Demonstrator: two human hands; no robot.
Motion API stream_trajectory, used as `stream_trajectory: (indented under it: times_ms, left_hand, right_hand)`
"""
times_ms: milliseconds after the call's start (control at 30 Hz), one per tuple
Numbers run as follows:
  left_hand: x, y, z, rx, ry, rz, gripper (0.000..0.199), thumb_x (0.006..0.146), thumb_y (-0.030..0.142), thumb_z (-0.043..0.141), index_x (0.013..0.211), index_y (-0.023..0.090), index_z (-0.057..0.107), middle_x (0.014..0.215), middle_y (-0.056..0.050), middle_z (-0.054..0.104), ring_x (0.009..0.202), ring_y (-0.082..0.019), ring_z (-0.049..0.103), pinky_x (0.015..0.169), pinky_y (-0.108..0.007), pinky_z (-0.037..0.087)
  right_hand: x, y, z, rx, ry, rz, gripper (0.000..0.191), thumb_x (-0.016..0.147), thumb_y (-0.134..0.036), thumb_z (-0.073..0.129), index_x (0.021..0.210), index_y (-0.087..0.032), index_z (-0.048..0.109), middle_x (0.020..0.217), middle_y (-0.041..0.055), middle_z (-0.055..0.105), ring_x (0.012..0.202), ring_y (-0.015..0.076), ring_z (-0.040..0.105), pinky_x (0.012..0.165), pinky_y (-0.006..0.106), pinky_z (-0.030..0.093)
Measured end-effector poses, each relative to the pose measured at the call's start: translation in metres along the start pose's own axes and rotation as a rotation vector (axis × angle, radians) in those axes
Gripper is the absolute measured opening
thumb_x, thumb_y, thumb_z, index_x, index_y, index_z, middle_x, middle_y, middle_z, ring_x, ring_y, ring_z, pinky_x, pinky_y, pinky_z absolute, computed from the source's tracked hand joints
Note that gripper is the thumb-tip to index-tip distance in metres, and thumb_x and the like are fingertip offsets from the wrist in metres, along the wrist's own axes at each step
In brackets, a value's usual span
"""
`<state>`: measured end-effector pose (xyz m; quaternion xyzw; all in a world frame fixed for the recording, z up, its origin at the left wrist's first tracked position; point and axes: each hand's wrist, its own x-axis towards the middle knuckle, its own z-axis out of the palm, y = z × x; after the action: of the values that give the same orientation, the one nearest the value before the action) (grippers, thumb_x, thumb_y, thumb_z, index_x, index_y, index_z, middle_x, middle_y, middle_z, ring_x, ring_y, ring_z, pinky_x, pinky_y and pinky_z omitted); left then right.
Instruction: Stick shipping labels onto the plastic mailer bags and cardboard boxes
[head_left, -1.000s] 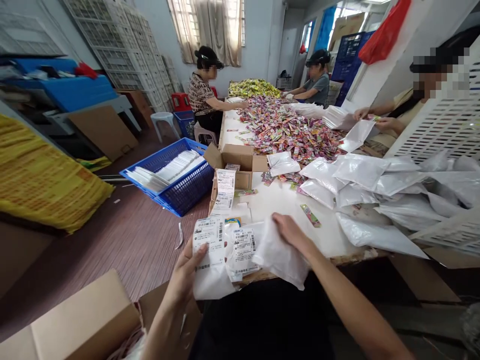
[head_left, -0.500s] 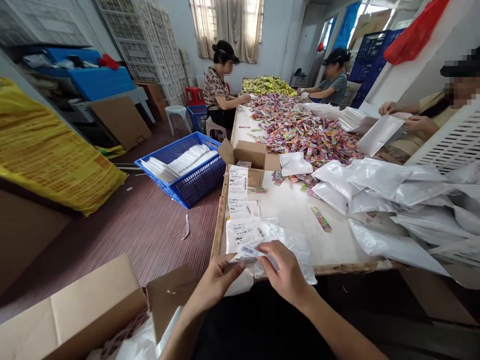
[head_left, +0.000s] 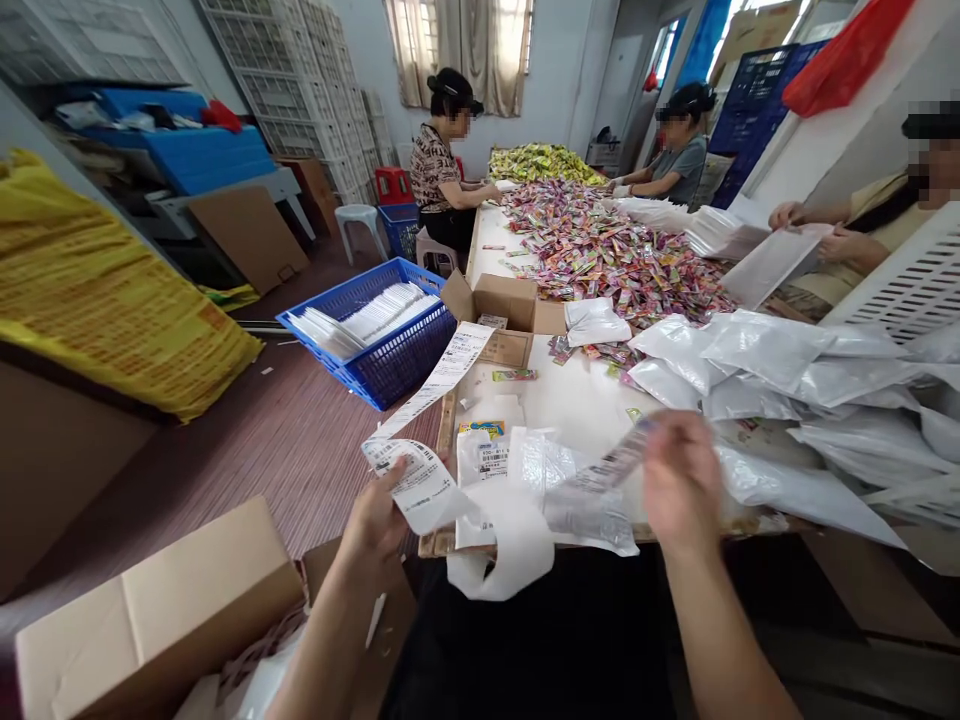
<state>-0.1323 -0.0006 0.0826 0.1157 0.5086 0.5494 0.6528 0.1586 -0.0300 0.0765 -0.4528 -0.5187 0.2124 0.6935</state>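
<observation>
While the left hand [head_left: 376, 520] pinches the label strip [head_left: 421, 485], thumb and fingers together, the right hand [head_left: 681, 485], blurred, grips a printed label [head_left: 609, 463]. Label's long axis slants down-left from the right grip, over a plastic bag [head_left: 592, 522] on the table [head_left: 570, 385], nearer that hand. Strip runs up toward a carton [head_left: 506, 347]; filled bags [head_left: 761, 345] crowd the right.

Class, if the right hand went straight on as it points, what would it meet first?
Likely a white bag just ahead of the right hand, though its height is unclear.
</observation>
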Motion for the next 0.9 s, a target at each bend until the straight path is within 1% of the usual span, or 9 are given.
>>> stream_trajectory:
  times_ms: [167,267,367,467,567,633,733,833,900]
  left_hand:
    - [-0.015,0.004,0.001,0.239,-0.144,-0.023,0.027,0.086,0.027,0.063,0.105,0.007,0.067,0.091,-0.018,0.078,0.084,-0.031,0.075,0.075,-0.042,0.062]
    - [-0.022,-0.005,0.005,0.371,-0.174,-0.046,0.031,0.081,0.034,0.07,0.098,0.008,0.069,0.088,-0.017,0.079,0.078,-0.031,0.076,0.07,-0.039,0.062]
    - [-0.025,-0.017,0.007,0.514,-0.197,-0.054,0.036,0.078,0.041,0.073,0.097,0.01,0.071,0.084,-0.015,0.079,0.071,-0.028,0.075,0.065,-0.035,0.061]
    - [-0.029,-0.028,0.013,0.644,-0.331,-0.125,0.039,0.078,0.042,0.073,0.101,0.011,0.072,0.093,-0.015,0.079,0.081,-0.028,0.075,0.074,-0.036,0.06]
    - [-0.031,-0.04,0.019,0.79,-0.418,-0.154,0.041,0.077,0.046,0.073,0.098,0.012,0.073,0.098,-0.015,0.078,0.09,-0.029,0.073,0.084,-0.039,0.057]
    - [-0.03,-0.051,0.023,0.801,-0.404,-0.136,0.043,0.077,0.049,0.072,0.098,0.012,0.074,0.1,-0.015,0.078,0.094,-0.03,0.072,0.086,-0.04,0.055]
    - [-0.025,-0.075,0.03,0.673,-0.374,-0.069,0.044,0.077,0.05,0.071,0.103,0.014,0.073,0.108,-0.014,0.076,0.099,-0.03,0.071,0.09,-0.04,0.054]
    - [-0.021,-0.094,0.036,0.568,-0.416,-0.041,0.042,0.076,0.049,0.073,0.099,0.014,0.074,0.104,-0.013,0.078,0.099,-0.03,0.071,0.09,-0.04,0.054]
    - [-0.021,-0.092,0.032,0.538,-0.421,-0.071,0.04,0.074,0.048,0.075,0.093,0.013,0.075,0.094,-0.012,0.079,0.091,-0.03,0.073,0.085,-0.039,0.056]
  right_hand:
    - [-0.03,0.072,0.038,-0.398,-0.281,-0.039,0.042,0.081,-0.052,0.066,0.113,-0.026,0.064,0.106,0.0124,0.067,0.099,0.0313,0.063,0.083,0.047,0.052]
    - [-0.055,0.079,0.025,-0.635,-0.636,-0.175,0.072,0.078,-0.057,0.067,0.142,-0.034,0.044,0.146,0.0112,0.046,0.135,0.037,0.041,0.108,0.056,0.038]
    - [-0.048,0.086,-0.046,-0.93,-0.668,-0.025,0.071,0.081,-0.053,0.063,0.145,-0.033,0.041,0.152,0.008,0.039,0.141,0.0311,0.034,0.113,0.051,0.033]
    - [-0.023,0.111,-0.152,-1.236,-0.313,0.256,0.066,0.079,-0.036,0.059,0.139,-0.013,0.046,0.148,0.0236,0.04,0.14,0.0445,0.029,0.106,0.072,0.022]
    - [-0.002,0.139,-0.238,-1.357,-0.148,0.502,0.037,0.073,-0.029,0.057,0.107,-0.018,0.065,0.125,0.0227,0.06,0.121,0.0458,0.05,0.095,0.068,0.032]
    - [0.006,0.145,-0.261,-1.313,-0.152,0.46,0.019,0.076,-0.027,0.049,0.085,-0.022,0.065,0.103,0.0185,0.068,0.101,0.0374,0.061,0.089,0.057,0.04]
    - [0.007,0.13,-0.235,-1.226,-0.053,0.263,0.019,0.082,-0.031,0.04,0.082,-0.024,0.057,0.089,0.0164,0.065,0.091,0.0313,0.06,0.083,0.047,0.044]
    - [-0.01,0.091,-0.154,-1.006,0.017,-0.036,0.019,0.085,-0.028,0.039,0.098,-0.022,0.052,0.094,0.0132,0.061,0.092,0.0288,0.057,0.081,0.044,0.047]
    - [-0.028,0.063,-0.089,-0.787,-0.173,-0.238,0.021,0.085,-0.016,0.04,0.102,-0.023,0.05,0.097,0.0106,0.06,0.092,0.0271,0.057,0.077,0.042,0.048]
